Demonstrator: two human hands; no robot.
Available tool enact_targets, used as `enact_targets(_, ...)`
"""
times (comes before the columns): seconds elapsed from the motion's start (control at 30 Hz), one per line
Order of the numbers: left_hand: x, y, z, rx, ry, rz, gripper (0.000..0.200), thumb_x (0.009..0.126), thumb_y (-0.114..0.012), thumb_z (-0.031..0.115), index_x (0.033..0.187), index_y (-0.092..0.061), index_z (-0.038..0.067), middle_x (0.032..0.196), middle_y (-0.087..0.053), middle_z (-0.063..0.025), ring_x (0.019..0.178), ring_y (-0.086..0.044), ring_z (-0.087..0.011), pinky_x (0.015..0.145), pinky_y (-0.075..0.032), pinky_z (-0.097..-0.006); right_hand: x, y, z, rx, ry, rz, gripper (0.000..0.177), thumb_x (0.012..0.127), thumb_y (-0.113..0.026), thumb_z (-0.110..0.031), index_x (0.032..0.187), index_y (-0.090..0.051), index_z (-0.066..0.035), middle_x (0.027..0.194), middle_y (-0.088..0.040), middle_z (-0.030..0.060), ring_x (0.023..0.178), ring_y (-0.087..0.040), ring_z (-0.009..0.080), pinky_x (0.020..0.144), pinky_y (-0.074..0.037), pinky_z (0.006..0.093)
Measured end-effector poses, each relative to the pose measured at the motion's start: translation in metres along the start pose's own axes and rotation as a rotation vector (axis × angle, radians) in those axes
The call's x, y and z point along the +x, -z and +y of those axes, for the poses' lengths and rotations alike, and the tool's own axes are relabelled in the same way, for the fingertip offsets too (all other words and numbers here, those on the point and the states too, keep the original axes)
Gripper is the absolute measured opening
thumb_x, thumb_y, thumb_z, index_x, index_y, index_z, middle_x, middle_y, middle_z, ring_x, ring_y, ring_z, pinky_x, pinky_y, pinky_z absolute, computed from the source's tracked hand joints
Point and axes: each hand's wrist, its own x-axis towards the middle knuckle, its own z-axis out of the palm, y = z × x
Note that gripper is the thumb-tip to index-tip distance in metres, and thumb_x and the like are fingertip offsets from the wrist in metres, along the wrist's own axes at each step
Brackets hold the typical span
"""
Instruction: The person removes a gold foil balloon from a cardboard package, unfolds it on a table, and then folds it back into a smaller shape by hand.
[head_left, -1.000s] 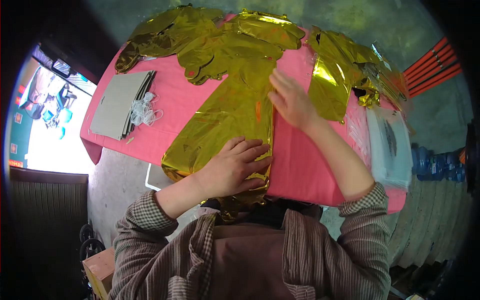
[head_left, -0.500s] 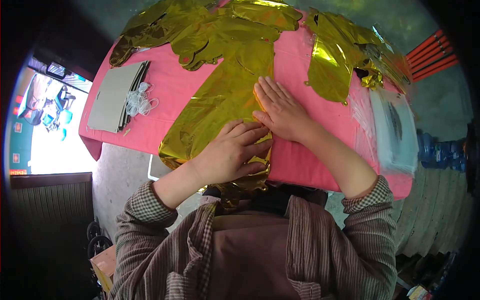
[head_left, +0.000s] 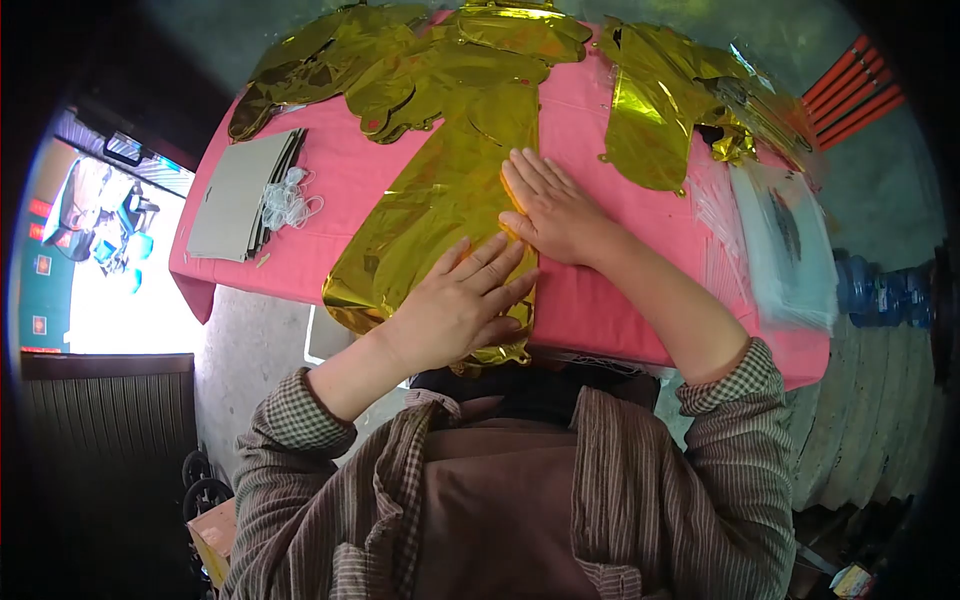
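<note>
A gold foil balloon (head_left: pixel 420 215), flat and uninflated, lies on the pink cloth and reaches to the near table edge. My left hand (head_left: pixel 465 300) rests palm down on its lower part, fingers spread. Just above and to the right, my right hand (head_left: pixel 560 205) lies flat along the foil's right edge, fingers stretched out. Under the fingers of both hands the foil is partly hidden. A crinkled end of the foil (head_left: pixel 505 352) shows below my left hand at the table edge.
More flat gold foil balloons (head_left: pixel 650 100) cover the far side. On the left sit grey cards (head_left: pixel 235 200) and a bundle of white string (head_left: pixel 290 200). Clear plastic bags (head_left: pixel 785 250) and thin white strips (head_left: pixel 715 235) lie at right. Water bottles (head_left: pixel 880 285) stand beyond the table.
My left hand has flattened and its fingers have spread on the foil. The crumpled foil hanging below the table edge has drawn up. My right hand stays on the foil's right edge.
</note>
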Motion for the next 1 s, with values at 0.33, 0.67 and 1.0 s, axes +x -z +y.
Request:
enact_targets(0.33,-0.038,0.005,0.013,-0.129,-0.026,0.025,0.056,0.081,-0.062,0.039,0.126,-0.052,0.007,0.135,-0.046,-0.0145,0.133,-0.035,-0.0302,0.109,-0.025,-0.0482,0.000,-0.004,0.003,-0.014,0.057,0.069,0.066,0.096,-0.036,-0.043,0.142,-0.022,0.003,0.149,-0.020,0.0211,0.141,-0.014,0.0301,0.115,-0.012,0.0400)
enact_targets(0.67,-0.095,0.021,-0.049,0.186,0.754,0.452,0.033,0.079,-0.065,0.023,0.105,-0.060,0.003,0.099,-0.056,-0.0147,0.093,-0.053,-0.0332,0.081,-0.043,-0.0414,0.000,-0.004,0.003,-0.055,0.060,0.089,0.066,0.096,-0.038,-0.042,0.141,-0.024,0.004,0.148,-0.022,0.0217,0.140,-0.018,0.0313,0.114,-0.015,0.0413)
enact_targets(1.0,-0.091,0.025,-0.054,-0.460,0.961,0.482,0.020,0.082,-0.066,0.014,0.094,-0.053,0.003,0.086,-0.062,-0.0101,0.076,-0.061,-0.0224,0.066,-0.046,-0.0339,0.001,-0.006,0.004,-0.046,0.068,0.088,0.066,0.096,-0.037,-0.043,0.142,-0.023,0.004,0.149,-0.022,0.0216,0.140,-0.017,0.0311,0.114,-0.014,0.0415)
